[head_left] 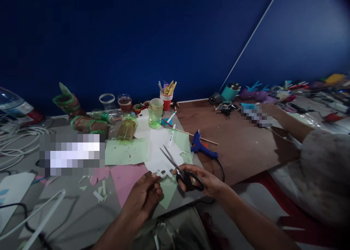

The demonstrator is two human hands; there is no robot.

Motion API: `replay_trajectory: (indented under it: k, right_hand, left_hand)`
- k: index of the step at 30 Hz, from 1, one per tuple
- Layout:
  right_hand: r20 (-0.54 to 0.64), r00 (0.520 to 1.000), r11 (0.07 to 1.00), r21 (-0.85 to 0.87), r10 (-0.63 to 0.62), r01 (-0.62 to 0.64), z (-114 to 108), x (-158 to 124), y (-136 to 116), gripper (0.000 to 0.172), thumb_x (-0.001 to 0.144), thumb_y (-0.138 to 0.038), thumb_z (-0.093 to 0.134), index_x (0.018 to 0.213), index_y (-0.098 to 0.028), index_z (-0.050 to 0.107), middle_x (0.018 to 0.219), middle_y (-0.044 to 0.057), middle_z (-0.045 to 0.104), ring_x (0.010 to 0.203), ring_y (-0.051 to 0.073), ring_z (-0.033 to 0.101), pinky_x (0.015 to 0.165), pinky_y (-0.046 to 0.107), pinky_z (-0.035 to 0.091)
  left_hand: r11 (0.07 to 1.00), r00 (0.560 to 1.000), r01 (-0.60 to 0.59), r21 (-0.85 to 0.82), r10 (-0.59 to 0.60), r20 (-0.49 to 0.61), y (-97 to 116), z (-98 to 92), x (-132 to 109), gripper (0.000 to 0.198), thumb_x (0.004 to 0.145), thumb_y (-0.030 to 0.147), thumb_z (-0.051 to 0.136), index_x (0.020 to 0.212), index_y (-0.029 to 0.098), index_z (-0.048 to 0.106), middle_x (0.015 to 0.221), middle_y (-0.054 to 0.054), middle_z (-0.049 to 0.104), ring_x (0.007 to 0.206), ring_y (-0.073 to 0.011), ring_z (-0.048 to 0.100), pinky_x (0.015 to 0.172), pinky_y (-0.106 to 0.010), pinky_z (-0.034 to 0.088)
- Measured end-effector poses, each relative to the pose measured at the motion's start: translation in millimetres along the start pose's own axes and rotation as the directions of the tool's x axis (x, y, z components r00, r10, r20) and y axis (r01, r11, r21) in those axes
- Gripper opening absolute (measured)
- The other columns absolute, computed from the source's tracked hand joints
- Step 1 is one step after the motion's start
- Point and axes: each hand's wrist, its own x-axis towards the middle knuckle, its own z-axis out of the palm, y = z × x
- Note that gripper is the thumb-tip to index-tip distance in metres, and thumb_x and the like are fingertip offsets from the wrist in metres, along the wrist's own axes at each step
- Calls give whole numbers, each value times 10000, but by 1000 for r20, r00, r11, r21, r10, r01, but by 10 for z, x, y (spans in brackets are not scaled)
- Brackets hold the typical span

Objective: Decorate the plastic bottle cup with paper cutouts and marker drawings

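Observation:
My right hand [203,180] is closed around the black handles of a pair of scissors [171,159]. The blades are slightly parted and point up and left over white paper [155,140]. My left hand [144,195] is curled, thumb and fingertips pinched together near the notched lower edge of the paper; whatever the pinch holds is too small to make out. Beneath the hands lie a green paper sheet [168,193] and a pink paper sheet [124,179]. A white marker [171,135] rests on the paper, beyond the scissors.
A blue glue gun [202,147] with a black cord lies right of the papers. Plastic cups [155,115], cut bottles [127,128] and a red cup of sticks [166,100] stand behind. Paper scraps [100,195] lie left. Another person's arm [290,122] reaches in at right.

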Motion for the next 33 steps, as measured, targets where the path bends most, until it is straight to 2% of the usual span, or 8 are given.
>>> replay_trajectory:
  k: [5, 12, 21, 26, 30, 33]
  right_hand:
    - [56, 998, 1000, -31, 2, -1, 7, 11, -23, 647, 707, -551, 694, 1160, -107, 566, 752, 33, 582, 616, 94, 457, 580, 223, 308]
    - [65, 998, 999, -28, -19, 21, -5, 5, -25, 644, 710, -549, 691, 1154, -101, 564, 744, 33, 584, 600, 86, 439, 560, 213, 302]
    - [92, 996, 998, -65, 16, -10, 14, 6, -68, 644, 714, -567, 677, 1142, -99, 562, 746, 29, 584, 602, 83, 429, 561, 214, 281]
    - [79, 996, 998, -60, 31, -26, 8, -35, -83, 631, 714, -567, 674, 1129, -101, 582, 728, 26, 588, 602, 93, 459, 571, 217, 315]
    - [80, 995, 997, -53, 59, -55, 0, -61, -75, 629, 700, -572, 684, 1093, -87, 613, 686, 25, 582, 578, 95, 476, 555, 217, 325]
    - [102, 991, 995, -60, 84, -78, 6, -55, -80, 657, 706, -588, 671, 1101, -68, 607, 676, 35, 587, 566, 93, 478, 532, 208, 314]
  left_hand:
    - [1000, 1000, -4, 0, 4, -12, -69, 113, 38, 172, 743, 42, 616, 734, 155, 487, 583, 51, 499, 457, -35, 482, 465, -152, 433]
    - [1000, 1000, 2, 18, -2, -22, -165, 149, 76, 273, 628, 84, 711, 732, 168, 472, 528, 65, 473, 443, -49, 443, 437, -163, 399]
    - [992, 996, -49, 114, 56, -66, -167, 257, 57, 284, 658, 87, 671, 673, 185, 405, 528, 53, 473, 467, -53, 433, 453, -172, 387]
    - [974, 993, -107, 199, 116, -37, -124, 176, 24, 269, 633, 169, 705, 688, 179, 441, 516, 74, 448, 456, -46, 411, 440, -168, 360]
    - [932, 969, -234, 276, 245, -7, -78, 33, 3, 272, 644, 267, 719, 728, 180, 475, 528, 88, 436, 464, -54, 413, 457, -192, 370]
    - [900, 963, -248, 358, 269, -9, -80, -91, 7, 240, 694, 325, 672, 808, 170, 528, 498, 78, 463, 457, -74, 435, 459, -207, 365]
